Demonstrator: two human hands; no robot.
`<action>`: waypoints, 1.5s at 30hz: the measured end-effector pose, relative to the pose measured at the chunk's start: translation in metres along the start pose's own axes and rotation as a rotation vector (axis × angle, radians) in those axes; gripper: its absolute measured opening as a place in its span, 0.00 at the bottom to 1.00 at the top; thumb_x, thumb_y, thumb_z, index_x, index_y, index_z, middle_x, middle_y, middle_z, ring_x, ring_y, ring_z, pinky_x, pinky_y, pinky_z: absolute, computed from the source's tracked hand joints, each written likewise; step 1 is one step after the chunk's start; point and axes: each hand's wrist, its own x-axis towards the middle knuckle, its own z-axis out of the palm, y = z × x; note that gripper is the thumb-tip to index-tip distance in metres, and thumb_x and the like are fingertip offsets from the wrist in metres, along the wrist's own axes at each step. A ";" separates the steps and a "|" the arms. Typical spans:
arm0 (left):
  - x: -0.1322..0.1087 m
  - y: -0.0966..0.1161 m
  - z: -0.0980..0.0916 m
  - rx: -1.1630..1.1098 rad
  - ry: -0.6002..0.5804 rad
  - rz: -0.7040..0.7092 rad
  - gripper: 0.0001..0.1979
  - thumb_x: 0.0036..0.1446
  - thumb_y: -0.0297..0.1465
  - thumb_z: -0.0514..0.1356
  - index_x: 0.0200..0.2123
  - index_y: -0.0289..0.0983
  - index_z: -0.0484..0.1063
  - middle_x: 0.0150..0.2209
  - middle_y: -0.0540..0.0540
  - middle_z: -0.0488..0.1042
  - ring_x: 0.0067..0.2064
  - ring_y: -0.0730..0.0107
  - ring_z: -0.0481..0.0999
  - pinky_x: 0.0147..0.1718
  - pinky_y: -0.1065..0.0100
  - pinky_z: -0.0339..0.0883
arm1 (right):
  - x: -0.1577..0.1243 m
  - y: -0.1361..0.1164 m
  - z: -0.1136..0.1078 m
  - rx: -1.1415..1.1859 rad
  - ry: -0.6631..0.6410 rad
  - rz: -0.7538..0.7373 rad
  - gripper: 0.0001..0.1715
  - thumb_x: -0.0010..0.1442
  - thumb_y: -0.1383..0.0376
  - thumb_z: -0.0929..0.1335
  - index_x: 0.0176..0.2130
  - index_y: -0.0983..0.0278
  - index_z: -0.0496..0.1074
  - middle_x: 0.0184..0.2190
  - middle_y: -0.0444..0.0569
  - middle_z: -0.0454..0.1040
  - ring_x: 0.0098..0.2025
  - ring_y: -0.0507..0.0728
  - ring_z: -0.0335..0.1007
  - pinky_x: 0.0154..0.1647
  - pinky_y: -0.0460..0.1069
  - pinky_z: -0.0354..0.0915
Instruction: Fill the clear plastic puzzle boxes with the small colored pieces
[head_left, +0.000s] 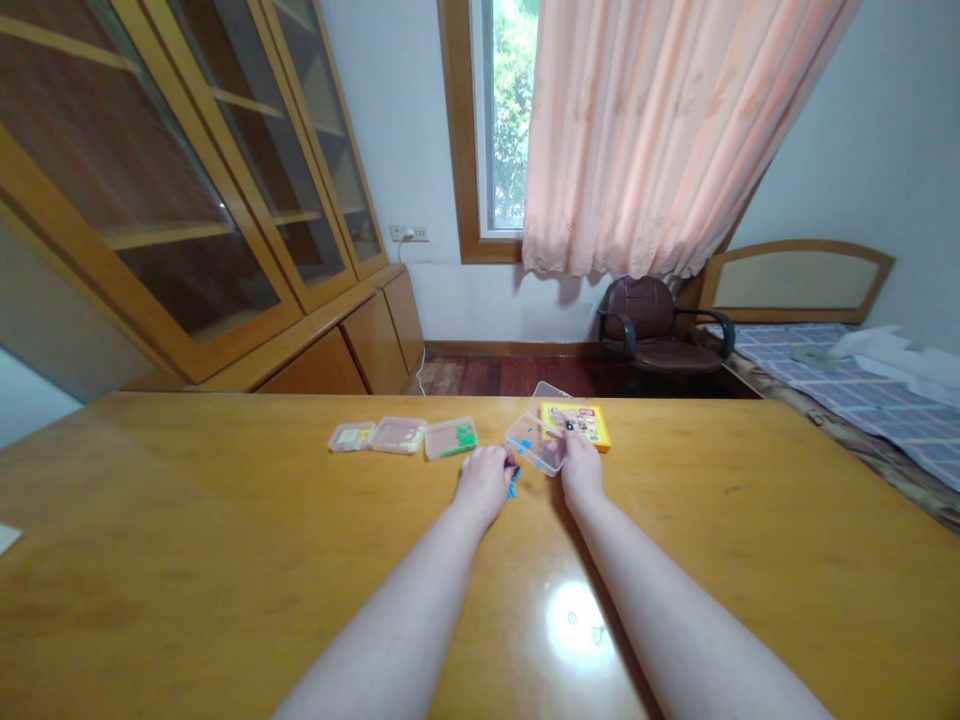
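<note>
My right hand (582, 470) grips the right side of a clear plastic box (534, 458), which is tilted above the table with a few small blue pieces (526, 444) inside. Its clear lid (551, 392) stands up behind. Just left of the box, my left hand (486, 476) is low over the table, fingers curled beside a small pile of blue pieces (513, 486); whether it pinches one is hidden. Left of that hand sits a clear box with green pieces (451, 440). A yellow printed box (596, 428) lies behind my right hand.
Further left on the wooden table (225, 560) are a clear box with pale pieces (397, 435) and a smaller clear box (351, 437) with white and yellow contents. A brown armchair (651, 320) stands beyond the far edge, near a bed (795, 350). A glass-fronted cabinet (300, 300) is at left.
</note>
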 end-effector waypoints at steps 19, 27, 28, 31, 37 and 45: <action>0.001 0.000 0.001 -0.033 -0.027 -0.025 0.04 0.53 0.31 0.58 0.33 0.39 0.70 0.35 0.47 0.73 0.40 0.67 0.70 0.40 0.68 0.59 | 0.006 0.009 -0.001 0.083 -0.026 -0.008 0.16 0.49 0.54 0.63 0.25 0.64 0.69 0.20 0.44 0.72 0.23 0.53 0.65 0.27 0.47 0.60; 0.002 0.000 0.000 -0.091 -0.001 -0.040 0.05 0.54 0.30 0.56 0.35 0.38 0.69 0.36 0.47 0.73 0.40 0.67 0.70 0.40 0.68 0.60 | 0.006 0.009 -0.001 0.063 -0.020 0.006 0.16 0.49 0.55 0.63 0.25 0.64 0.70 0.21 0.45 0.72 0.24 0.54 0.66 0.28 0.48 0.60; 0.003 -0.001 0.000 -0.106 0.019 -0.043 0.05 0.54 0.29 0.55 0.35 0.38 0.69 0.36 0.47 0.72 0.40 0.68 0.70 0.39 0.69 0.60 | 0.006 0.010 -0.002 0.060 -0.022 0.002 0.16 0.49 0.54 0.63 0.26 0.64 0.70 0.21 0.45 0.72 0.25 0.54 0.66 0.28 0.48 0.60; 0.004 -0.005 0.002 -0.148 0.066 -0.045 0.05 0.54 0.28 0.55 0.35 0.38 0.69 0.36 0.47 0.71 0.39 0.69 0.69 0.39 0.69 0.61 | 0.009 0.013 -0.002 0.060 -0.019 -0.014 0.16 0.49 0.54 0.63 0.26 0.64 0.70 0.21 0.45 0.72 0.25 0.54 0.66 0.28 0.47 0.60; 0.005 -0.009 0.001 -0.252 0.168 -0.051 0.05 0.53 0.26 0.55 0.34 0.37 0.69 0.35 0.47 0.70 0.36 0.70 0.69 0.37 0.68 0.62 | 0.009 0.013 -0.002 0.047 -0.030 -0.010 0.17 0.49 0.53 0.63 0.25 0.64 0.69 0.21 0.45 0.72 0.24 0.54 0.65 0.28 0.48 0.60; 0.000 -0.004 -0.019 -0.427 0.545 -0.005 0.06 0.55 0.27 0.52 0.36 0.37 0.67 0.34 0.47 0.70 0.35 0.71 0.69 0.38 0.68 0.64 | 0.001 0.003 0.000 -0.053 -0.087 -0.025 0.16 0.48 0.54 0.63 0.22 0.63 0.69 0.19 0.44 0.71 0.23 0.54 0.64 0.27 0.47 0.60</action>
